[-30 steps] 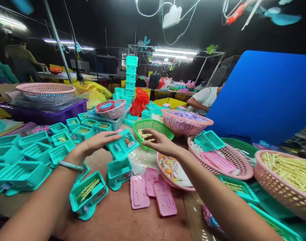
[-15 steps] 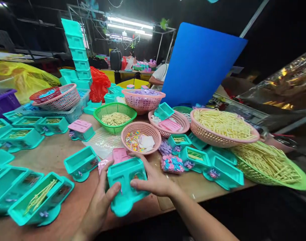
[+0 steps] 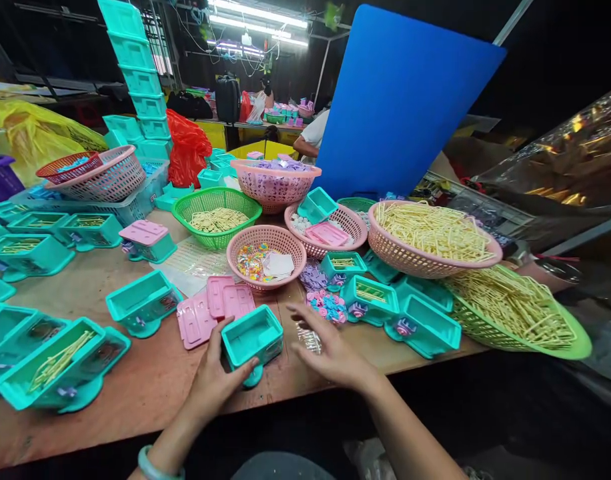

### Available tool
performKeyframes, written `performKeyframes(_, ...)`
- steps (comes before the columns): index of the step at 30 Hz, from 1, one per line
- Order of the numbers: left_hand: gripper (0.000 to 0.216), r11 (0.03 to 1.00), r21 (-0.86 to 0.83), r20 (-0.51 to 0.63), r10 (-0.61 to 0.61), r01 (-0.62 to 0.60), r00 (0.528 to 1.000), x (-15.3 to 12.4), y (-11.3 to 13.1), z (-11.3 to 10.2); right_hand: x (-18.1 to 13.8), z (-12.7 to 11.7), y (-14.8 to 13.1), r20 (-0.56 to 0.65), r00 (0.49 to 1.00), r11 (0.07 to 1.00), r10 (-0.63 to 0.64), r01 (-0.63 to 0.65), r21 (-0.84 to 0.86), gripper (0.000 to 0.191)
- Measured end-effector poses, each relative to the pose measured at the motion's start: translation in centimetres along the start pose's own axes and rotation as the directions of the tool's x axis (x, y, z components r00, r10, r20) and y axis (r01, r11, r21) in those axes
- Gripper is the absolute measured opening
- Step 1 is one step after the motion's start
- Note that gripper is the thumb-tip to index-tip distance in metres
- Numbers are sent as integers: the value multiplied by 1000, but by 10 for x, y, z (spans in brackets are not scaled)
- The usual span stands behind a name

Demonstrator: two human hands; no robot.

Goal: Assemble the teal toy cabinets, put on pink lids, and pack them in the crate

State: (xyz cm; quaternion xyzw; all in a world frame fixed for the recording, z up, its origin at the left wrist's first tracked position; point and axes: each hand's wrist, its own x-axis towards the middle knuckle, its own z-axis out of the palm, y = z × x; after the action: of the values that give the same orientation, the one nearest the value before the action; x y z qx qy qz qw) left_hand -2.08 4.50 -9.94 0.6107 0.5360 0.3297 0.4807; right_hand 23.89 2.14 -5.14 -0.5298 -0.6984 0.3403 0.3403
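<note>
My left hand [image 3: 218,377] grips a small turquoise plastic box [image 3: 255,337] by its left side and front. The box is upright at the table's front, its hollow facing up with nothing visible inside. My right hand [image 3: 330,350] is off the box, fingers stretched and apart, with nothing in it. Beside its fingertips lies a small pile of clear, shiny bits [image 3: 309,338], partly covered by the hand and too fine to name. Just behind the box lie several pink plastic lids [image 3: 195,321]. An open turquoise box [image 3: 144,300] sits to the left.
Turquoise boxes, some with pale yellow sticks [image 3: 60,360], crowd the left. Behind are a pink basket [image 3: 285,283] of colourful bits and a green basket [image 3: 180,217]. Baskets of yellow sticks [image 3: 430,230] stand right. A blue board [image 3: 400,100] rises behind; a person's arm [image 3: 305,147] shows beside it.
The turquoise box has been turned from its side to upright, hollow upward. My right hand has let go of it and moved right. The view has tilted downward.
</note>
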Motion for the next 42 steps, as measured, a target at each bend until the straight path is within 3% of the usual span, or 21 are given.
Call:
performKeyframes(3,96,1000,14,110,-5,4,994,3,-1,-7,18,-22,11,-239,970,987,48,-82,-137,33)
performKeyframes(5,103,1000,8,114,12,-13,993,1,-8,-10,30,-28,12,-296,955,978,10,-71,-198,25)
performKeyframes(8,109,992,25,-75,124,-122,989,10,-20,-15,52,-21,3,-231,966,979,-120,76,-188,22)
performKeyframes(10,85,972,80,-247,234,-221,940,28,-14,-22,75,-15,-8,-169,960,959,-223,185,-214,22)
performKeyframes(12,56,949,146,-336,313,-279,888,50,12,-31,109,-16,-22,-136,935,892,-326,257,-372,25)
performKeyframes(14,44,922,173,-296,384,-346,875,78,51,-38,155,-28,-38,-132,909,767,-395,248,-592,32)
performKeyframes(16,42,911,99,-248,411,-399,877,113,92,-40,210,-46,-51,-176,903,711,-392,176,-680,41)
performKeyframes(19,36,945,-43,-243,304,-324,921,174,134,-39,290,-74,-57,-253,908,668,-334,38,-743,51)
performKeyframes(23,30,966,-178,-266,137,-189,954,246,150,-48,352,-93,-43,-265,930,604,-256,-61,-795,37)
performKeyframes(28,42,934,-351,-256,-33,-62,966,292,153,-77,356,-103,-17,-168,940,546,-296,22,-837,30)
performKeyframes(31,65,901,-432,-231,-84,-25,969,303,158,-92,340,-111,-9,-109,924,519,-366,105,-848,43)
performKeyframes(35,87,867,-497,-205,-104,-12,973,307,163,-117,316,-109,-7,5,880,463,-475,255,-849,42)
performKeyframes(38,66,859,-512,-233,-135,-3,963,304,160,-139,305,-98,-3,118,827,408,-549,388,-826,34)
performKeyframes(42,35,866,-499,-382,-185,-33,906,292,141,-155,314,-84,5,196,771,355,-606,482,-801,24)
